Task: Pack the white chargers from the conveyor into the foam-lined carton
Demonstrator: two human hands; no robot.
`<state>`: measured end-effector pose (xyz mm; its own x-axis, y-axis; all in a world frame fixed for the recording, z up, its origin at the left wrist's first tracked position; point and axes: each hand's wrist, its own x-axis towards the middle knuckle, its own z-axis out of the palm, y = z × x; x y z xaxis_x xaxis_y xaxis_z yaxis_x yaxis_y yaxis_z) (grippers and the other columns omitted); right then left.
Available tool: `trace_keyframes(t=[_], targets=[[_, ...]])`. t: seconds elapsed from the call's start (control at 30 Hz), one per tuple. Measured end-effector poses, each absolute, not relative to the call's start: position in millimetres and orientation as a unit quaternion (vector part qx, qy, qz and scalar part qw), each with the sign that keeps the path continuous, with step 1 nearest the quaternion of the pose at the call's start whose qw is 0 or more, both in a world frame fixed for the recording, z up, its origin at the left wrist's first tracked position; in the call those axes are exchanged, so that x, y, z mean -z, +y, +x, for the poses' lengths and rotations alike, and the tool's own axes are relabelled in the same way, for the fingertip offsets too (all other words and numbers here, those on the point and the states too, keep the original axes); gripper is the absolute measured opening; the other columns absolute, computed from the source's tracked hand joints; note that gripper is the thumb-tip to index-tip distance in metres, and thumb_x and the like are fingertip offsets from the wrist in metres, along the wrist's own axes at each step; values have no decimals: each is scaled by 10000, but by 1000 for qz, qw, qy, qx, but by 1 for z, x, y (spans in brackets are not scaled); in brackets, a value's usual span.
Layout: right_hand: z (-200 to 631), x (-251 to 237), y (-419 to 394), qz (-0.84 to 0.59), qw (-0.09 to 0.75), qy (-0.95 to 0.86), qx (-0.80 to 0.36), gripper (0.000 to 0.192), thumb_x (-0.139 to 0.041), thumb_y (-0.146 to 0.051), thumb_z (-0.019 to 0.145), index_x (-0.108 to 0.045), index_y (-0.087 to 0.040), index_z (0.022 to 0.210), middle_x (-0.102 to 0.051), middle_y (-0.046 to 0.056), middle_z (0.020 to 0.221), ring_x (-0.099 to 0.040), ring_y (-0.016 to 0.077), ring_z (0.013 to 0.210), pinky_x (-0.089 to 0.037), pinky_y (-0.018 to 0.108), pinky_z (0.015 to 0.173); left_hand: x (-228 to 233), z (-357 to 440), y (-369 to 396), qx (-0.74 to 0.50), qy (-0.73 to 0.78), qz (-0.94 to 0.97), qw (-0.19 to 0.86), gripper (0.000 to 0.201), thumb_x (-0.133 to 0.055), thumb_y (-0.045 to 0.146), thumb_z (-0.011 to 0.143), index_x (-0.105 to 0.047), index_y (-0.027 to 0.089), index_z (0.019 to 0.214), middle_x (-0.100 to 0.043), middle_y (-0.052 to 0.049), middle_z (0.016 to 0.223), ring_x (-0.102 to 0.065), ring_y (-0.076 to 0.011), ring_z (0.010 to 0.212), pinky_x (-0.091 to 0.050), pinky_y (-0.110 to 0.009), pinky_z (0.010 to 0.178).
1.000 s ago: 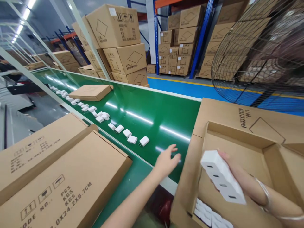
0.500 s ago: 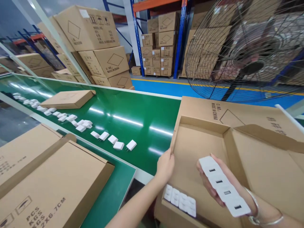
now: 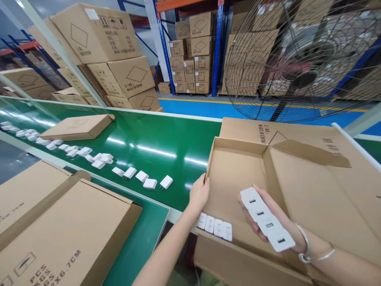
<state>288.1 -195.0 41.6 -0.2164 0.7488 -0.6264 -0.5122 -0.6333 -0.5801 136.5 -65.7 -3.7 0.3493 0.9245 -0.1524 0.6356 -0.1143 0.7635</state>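
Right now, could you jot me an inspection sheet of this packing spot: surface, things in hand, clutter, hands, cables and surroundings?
Surface: glossy green conveyor belt.
Job's things: open brown cardboard carton; row of four white chargers lying in its near corner; stack of white chargers in hand.
Clutter: line of loose white plug chargers on the belt; flat cardboard box beyond them.
Hands: left hand grips the carton's left wall; right hand holds the stack over the carton.
Cables: nothing seen.
Surroundings: large black wire fan, stacked cartons, blue racking.

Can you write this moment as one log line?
left hand: grips open carton wall | right hand: holds row of white chargers | four chargers inside
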Motion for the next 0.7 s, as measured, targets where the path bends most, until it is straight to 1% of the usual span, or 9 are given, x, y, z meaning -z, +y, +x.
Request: trace_keyframes(t=[0.1, 0.17, 0.27, 0.37, 0.43, 0.47, 0.53, 0.63, 0.7], targets=[[290, -47, -198, -530, 371, -118, -753, 591, -316, -725, 738, -502, -170, 660, -516, 1, 454, -477, 112, 359, -356, 208, 332, -15, 131, -75, -201, 471, 819, 259, 414, -296, 303, 884, -444, 128, 1229, -420, -122, 1329, -368, -226, 1228, -291, -350, 1014], [294, -49, -200, -589, 357, -190, -700, 560, -358, -716, 735, -492, -179, 648, -533, 5, 503, -500, 123, 423, -378, 228, 395, -29, 124, -86, -184, 364, 890, 202, 358, -261, 273, 900, -516, 160, 1125, -503, -96, 1240, -429, -203, 1160, -290, -346, 1008], [303, -41, -203, -662, 310, -434, -527, 485, -408, -650, 766, -472, -193, 619, -519, 2, 542, -492, 136, 493, -357, 246, 466, -40, 113, -109, -102, 227, 945, 212, 379, -221, 303, 924, -581, 199, 976, -641, -40, 969, -558, -161, 943, -315, -338, 975], [301, -26, -208, -700, 152, -611, -337, 415, -409, -586, 801, -491, -204, 662, -542, 18, 566, -515, 175, 536, -327, 272, 514, -35, 106, -127, -44, 184, 957, 219, 377, -277, 381, 912, -596, 184, 955, -664, -50, 886, -587, -173, 862, -377, -323, 880], [291, -20, -214, -702, 59, -656, -271, 383, -379, -558, 825, -514, -207, 752, -592, 52, 636, -550, 216, 584, -334, 296, 535, -29, 104, -133, -35, 182, 959, 214, 387, -305, 413, 900, -604, 170, 936, -666, -67, 866, -593, -190, 839, -402, -310, 794], [286, -19, -218, -693, 35, -669, -265, 380, -357, -545, 838, -521, -206, 794, -613, 71, 691, -566, 236, 622, -348, 310, 550, -26, 103, -133, -37, 182, 959, 213, 389, -303, 410, 900, -610, 171, 914, -667, -66, 852, -596, -190, 826, -404, -305, 768], [276, -22, -225, -667, 29, -681, -299, 386, -303, -511, 869, -543, -209, 848, -630, 90, 787, -581, 255, 702, -388, 346, 601, -24, 104, -133, -40, 176, 959, 217, 404, -287, 397, 908, -625, 183, 852, -670, -51, 821, -600, -178, 803, -400, -291, 741], [273, -32, -234, -628, 105, -663, -393, 368, -337, -488, 868, -592, -229, 928, -638, 84, 936, -573, 265, 876, -417, 409, 781, -22, 105, -133, -41, 174, 959, 219, 453, -257, 404, 914, -641, 196, 795, -675, -36, 782, -607, -168, 783, -401, -281, 720], [276, -37, -238, -599, 157, -653, -436, 363, -381, -476, 857, -605, -231, 1004, -623, 76, 1045, -533, 267, 1008, -370, 418, 923, -23, 106, -135, -46, 177, 958, 223, 474, -247, 417, 914, -646, 197, 784, -677, -35, 766, -610, -173, 774, -410, -288, 728]])
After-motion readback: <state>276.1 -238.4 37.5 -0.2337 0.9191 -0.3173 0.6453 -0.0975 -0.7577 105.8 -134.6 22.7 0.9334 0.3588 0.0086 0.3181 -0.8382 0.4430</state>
